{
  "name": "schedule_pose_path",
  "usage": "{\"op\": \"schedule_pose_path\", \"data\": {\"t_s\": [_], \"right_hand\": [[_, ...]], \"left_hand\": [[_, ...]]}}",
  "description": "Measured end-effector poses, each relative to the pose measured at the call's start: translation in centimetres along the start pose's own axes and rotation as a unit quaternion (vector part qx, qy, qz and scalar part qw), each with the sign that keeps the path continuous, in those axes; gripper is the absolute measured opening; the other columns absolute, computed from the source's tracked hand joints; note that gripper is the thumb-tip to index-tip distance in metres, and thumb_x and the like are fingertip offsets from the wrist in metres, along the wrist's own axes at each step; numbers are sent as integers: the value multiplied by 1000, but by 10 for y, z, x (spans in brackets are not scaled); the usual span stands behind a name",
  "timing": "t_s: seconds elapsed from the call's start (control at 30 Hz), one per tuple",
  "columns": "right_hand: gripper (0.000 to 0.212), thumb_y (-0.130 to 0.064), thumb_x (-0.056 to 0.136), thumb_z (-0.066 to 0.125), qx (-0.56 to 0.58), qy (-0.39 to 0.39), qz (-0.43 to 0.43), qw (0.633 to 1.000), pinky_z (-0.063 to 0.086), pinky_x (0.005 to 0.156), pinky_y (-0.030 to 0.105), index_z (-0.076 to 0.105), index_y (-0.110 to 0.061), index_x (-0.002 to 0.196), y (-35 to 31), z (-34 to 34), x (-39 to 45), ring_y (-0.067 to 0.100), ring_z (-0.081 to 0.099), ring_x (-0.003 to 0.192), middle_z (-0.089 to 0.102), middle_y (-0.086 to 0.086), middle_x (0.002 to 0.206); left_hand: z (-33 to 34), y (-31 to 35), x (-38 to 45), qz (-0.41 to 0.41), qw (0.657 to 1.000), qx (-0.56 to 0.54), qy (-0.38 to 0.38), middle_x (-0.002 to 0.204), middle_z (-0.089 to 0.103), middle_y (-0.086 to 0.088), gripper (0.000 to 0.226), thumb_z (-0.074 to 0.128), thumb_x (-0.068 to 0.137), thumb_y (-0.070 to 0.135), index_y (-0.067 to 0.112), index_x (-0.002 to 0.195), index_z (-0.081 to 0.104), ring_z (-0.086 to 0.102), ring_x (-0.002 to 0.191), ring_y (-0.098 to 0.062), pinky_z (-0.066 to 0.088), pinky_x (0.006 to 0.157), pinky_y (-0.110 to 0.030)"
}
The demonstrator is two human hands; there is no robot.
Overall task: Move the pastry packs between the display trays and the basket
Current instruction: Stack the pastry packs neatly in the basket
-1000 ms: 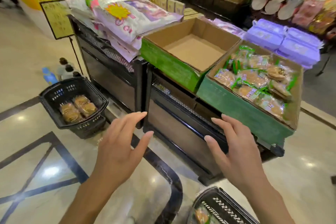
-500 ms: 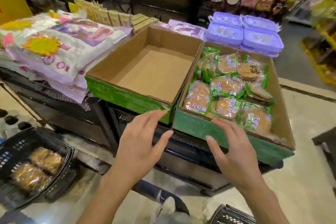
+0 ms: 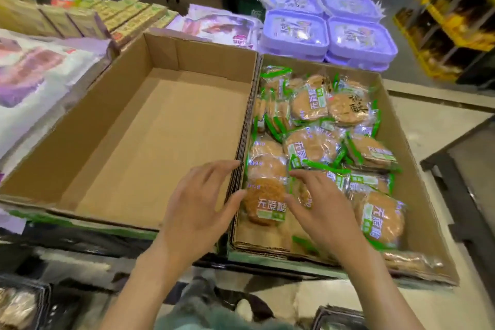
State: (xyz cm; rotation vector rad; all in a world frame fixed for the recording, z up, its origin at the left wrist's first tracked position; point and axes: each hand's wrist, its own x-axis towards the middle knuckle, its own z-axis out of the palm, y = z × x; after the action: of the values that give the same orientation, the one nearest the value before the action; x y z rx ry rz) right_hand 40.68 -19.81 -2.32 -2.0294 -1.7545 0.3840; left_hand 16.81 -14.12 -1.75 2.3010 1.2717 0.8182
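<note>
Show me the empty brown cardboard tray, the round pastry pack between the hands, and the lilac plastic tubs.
Empty brown cardboard tray point(image 3: 150, 142), head view, bare floor.
Round pastry pack point(image 3: 265, 202), head view, pastry's middle.
Lilac plastic tubs point(image 3: 294, 32), head view, lid of front-left tub.

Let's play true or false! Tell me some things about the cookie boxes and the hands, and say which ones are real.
1. The left cardboard tray has nothing in it. True.
2. The right cardboard tray holds pastry packs. True.
3. The left hand is holding a pastry pack up in the air. False: it holds nothing; its fingers are spread over the edge between the two trays.
4. The right hand is reaching into the left tray. False: it is over the packs in the right tray.
5. Purple lidded tubs sit behind the right tray. True.
</note>
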Motion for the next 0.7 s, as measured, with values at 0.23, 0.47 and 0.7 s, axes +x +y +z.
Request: {"op": "schedule_pose_path", "data": {"t_s": [0.23,0.47,0.7], "right_hand": [[40,-61,88,51,-22,-32,135,990,49,95,36,56,-39,121,17,-32,-16,8,58,112,62,-17,117],[56,-68,80,57,-50,-42,269,961,50,96,31,65,-31,122,34,-78,-74,7,61,112,67,-14,117],[76,-82,72,55,-96,-154,272,945,48,98,38,54,-39,136,72,-106,-81,8,55,119,59,-15,127]], "left_hand": [[37,3,76,178,974,-69,-118,123,64,5,45,50,95,47,23,133,58,59,112,-17,52,90,-36],[77,37,107,327,906,-109,-246,124,64,3,49,48,94,48,22,135,58,59,114,-20,55,90,-40],[115,71,103,297,835,-76,-457,139,50,16,74,32,86,81,38,147,37,50,127,-10,46,100,-37]]}}
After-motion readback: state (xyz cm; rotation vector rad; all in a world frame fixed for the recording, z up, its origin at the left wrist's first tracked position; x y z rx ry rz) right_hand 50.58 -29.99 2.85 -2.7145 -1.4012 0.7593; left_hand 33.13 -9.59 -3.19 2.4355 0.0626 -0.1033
